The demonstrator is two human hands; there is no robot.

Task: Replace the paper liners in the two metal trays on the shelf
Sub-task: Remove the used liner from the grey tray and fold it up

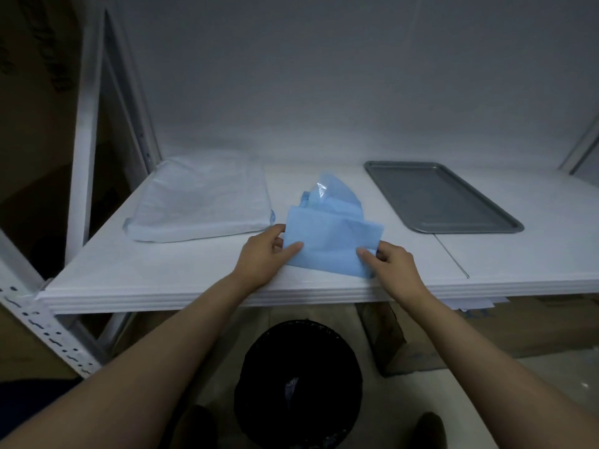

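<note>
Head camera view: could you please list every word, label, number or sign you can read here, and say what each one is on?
None can be read.
Dark marks on the brown surface at upper left: too blurred to read.
Faint bluish print on the cardboard box under the shelf: too blurred to read.
No text shows on the blue paper liner, the bare metal tray, the white-covered tray or the black bin.

blue liner [327, 241], grey tray [444, 197]
</note>
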